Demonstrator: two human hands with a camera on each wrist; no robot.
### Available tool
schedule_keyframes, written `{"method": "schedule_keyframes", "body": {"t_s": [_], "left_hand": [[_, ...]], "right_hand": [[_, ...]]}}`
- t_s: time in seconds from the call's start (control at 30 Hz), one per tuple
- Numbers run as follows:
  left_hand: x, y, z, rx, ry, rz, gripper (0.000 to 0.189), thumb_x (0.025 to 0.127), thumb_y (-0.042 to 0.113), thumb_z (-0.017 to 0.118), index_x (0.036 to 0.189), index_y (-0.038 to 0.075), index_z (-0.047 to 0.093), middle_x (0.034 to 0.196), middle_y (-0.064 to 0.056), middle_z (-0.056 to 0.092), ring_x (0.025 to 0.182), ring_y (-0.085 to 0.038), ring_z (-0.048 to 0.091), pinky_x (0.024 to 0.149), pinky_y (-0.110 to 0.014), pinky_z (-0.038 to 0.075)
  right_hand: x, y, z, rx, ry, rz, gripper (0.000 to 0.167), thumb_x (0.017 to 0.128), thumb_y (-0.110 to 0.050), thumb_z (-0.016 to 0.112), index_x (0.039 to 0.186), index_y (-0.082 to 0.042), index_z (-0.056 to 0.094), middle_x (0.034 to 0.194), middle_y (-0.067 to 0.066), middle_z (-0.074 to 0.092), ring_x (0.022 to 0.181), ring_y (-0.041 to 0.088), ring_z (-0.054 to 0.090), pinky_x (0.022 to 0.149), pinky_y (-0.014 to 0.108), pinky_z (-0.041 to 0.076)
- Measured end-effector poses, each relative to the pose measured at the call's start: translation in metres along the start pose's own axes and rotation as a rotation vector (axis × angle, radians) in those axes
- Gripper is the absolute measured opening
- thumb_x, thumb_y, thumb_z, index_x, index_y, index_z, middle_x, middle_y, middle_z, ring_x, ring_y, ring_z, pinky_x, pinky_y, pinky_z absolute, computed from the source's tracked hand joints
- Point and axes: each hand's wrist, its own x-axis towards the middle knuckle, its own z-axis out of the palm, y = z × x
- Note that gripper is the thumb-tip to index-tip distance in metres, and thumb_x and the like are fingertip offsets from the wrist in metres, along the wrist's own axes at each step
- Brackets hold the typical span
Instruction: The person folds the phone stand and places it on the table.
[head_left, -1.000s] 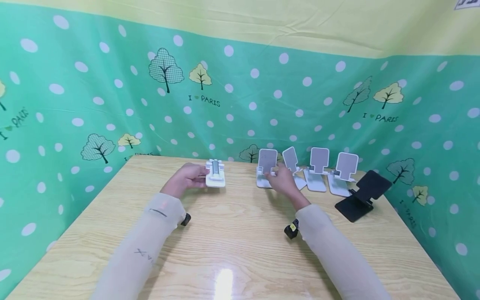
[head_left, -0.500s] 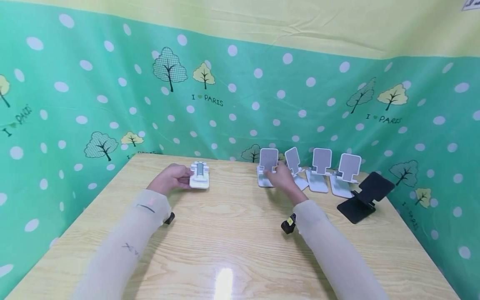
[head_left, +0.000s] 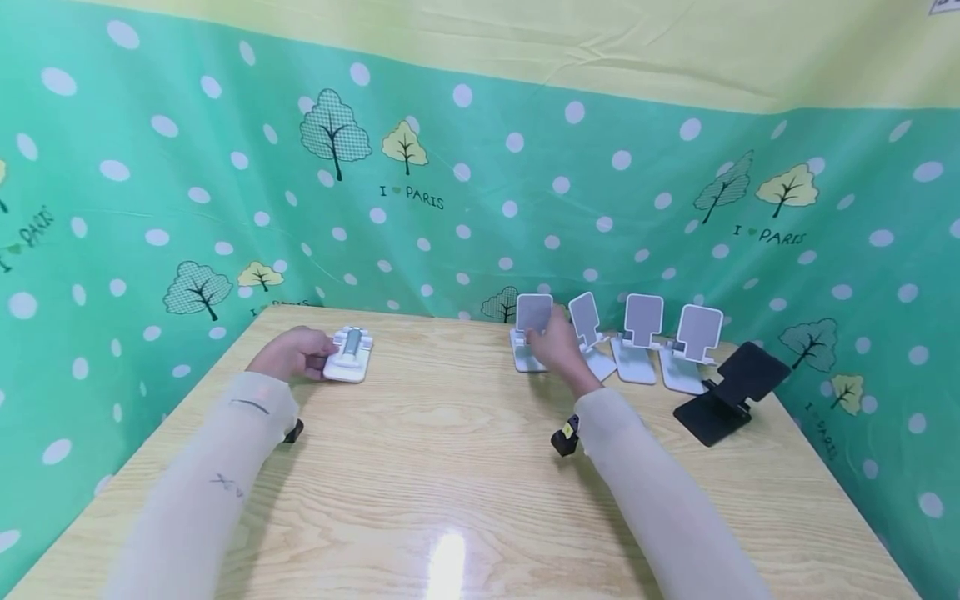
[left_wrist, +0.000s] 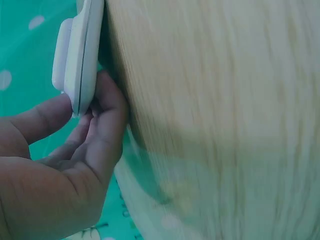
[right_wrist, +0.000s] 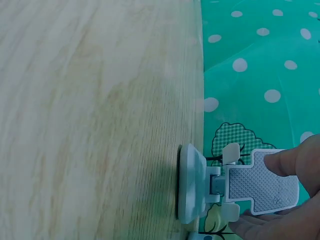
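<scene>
At the table's left back, my left hand (head_left: 294, 352) grips a folded white phone stand (head_left: 347, 367) by its left edge. The left wrist view shows the thumb on one face of this folded stand (left_wrist: 86, 55) and curled fingers at the other, near the tabletop. My right hand (head_left: 558, 342) pinches the raised grey-padded plate of another white phone stand (head_left: 531, 312), unfolded with its base on the table. In the right wrist view the thumb lies on the textured pad (right_wrist: 255, 182), with fingers behind the plate.
To the right of my right hand stand unfolded white phone stands (head_left: 585, 317), (head_left: 642, 321), (head_left: 698, 332) and a black phone stand (head_left: 715, 414). A green dotted cloth (head_left: 450, 208) hangs behind the wooden table (head_left: 420, 467).
My left hand has carried the folded phone stand leftward across the back of the table. My right hand keeps its place at the other stand's plate.
</scene>
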Motion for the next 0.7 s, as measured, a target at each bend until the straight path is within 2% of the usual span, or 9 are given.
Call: {"method": "schedule_keyframes", "body": {"t_s": [0.1,0.2,0.37,0.4,0.5,0.6,0.63,0.7], "left_hand": [[0.001,-0.001,-0.01,0.053,0.032,-0.014,0.052,0.104,0.004,0.049,0.15,-0.012,0.031,0.112,-0.015,0.057,0.094,-0.023,0.061,0.088,-0.038,0.057],[0.002,-0.002,-0.018,0.096,0.058,-0.022,0.054,0.104,0.004,0.045,0.152,-0.013,0.028,0.119,-0.017,0.054,0.098,-0.023,0.058,0.086,-0.035,0.058],[0.004,-0.004,-0.025,0.176,0.139,-0.046,0.053,0.103,0.005,0.043,0.15,-0.014,0.03,0.126,-0.021,0.049,0.103,-0.026,0.054,0.084,-0.031,0.056],[0.012,-0.008,-0.03,0.183,0.149,-0.05,0.053,0.102,0.005,0.043,0.15,-0.014,0.03,0.126,-0.021,0.049,0.102,-0.026,0.055,0.082,-0.031,0.056],[0.013,-0.008,-0.031,0.221,0.189,-0.064,0.053,0.101,0.004,0.043,0.15,-0.015,0.03,0.123,-0.021,0.049,0.098,-0.026,0.054,0.078,-0.03,0.055],[0.012,-0.006,-0.032,0.25,0.198,-0.055,0.055,0.1,0.004,0.044,0.15,-0.016,0.028,0.12,-0.022,0.049,0.095,-0.028,0.055,0.075,-0.031,0.055],[0.004,-0.002,-0.028,0.272,0.206,-0.05,0.056,0.1,0.004,0.043,0.149,-0.017,0.028,0.121,-0.023,0.049,0.096,-0.029,0.055,0.076,-0.031,0.054],[0.002,-0.002,-0.031,0.305,0.203,-0.029,0.058,0.097,0.004,0.045,0.149,-0.018,0.028,0.123,-0.025,0.048,0.1,-0.032,0.053,0.078,-0.033,0.053]], "right_hand": [[0.003,-0.002,0.0,0.038,0.012,0.013,0.076,0.101,-0.016,0.06,0.159,0.003,0.016,0.157,0.03,0.035,0.144,0.045,0.037,0.118,0.053,0.035],[0.006,-0.002,0.0,0.075,0.027,0.028,0.067,0.101,-0.015,0.059,0.156,0.002,0.025,0.153,0.028,0.041,0.141,0.042,0.042,0.116,0.051,0.04],[0.01,-0.002,0.003,0.155,0.061,0.045,0.04,0.102,-0.013,0.056,0.138,0.003,0.047,0.131,0.024,0.059,0.121,0.036,0.058,0.1,0.044,0.055],[0.011,-0.003,0.003,0.17,0.071,0.049,0.036,0.103,-0.013,0.056,0.135,0.003,0.05,0.126,0.023,0.061,0.116,0.035,0.061,0.096,0.043,0.057],[0.013,-0.002,0.006,0.203,0.096,0.063,0.029,0.103,-0.012,0.059,0.126,0.003,0.055,0.117,0.021,0.064,0.107,0.033,0.064,0.09,0.04,0.058],[0.014,-0.001,0.008,0.24,0.113,0.074,0.023,0.101,-0.01,0.062,0.12,0.003,0.058,0.113,0.021,0.066,0.101,0.032,0.067,0.085,0.038,0.06],[0.015,-0.001,0.008,0.25,0.111,0.077,0.022,0.101,-0.009,0.063,0.118,0.003,0.058,0.112,0.021,0.066,0.099,0.031,0.067,0.084,0.037,0.061],[0.015,0.0,0.01,0.276,0.105,0.073,0.019,0.1,-0.007,0.064,0.115,0.004,0.059,0.11,0.022,0.066,0.096,0.031,0.068,0.081,0.035,0.062]]}}
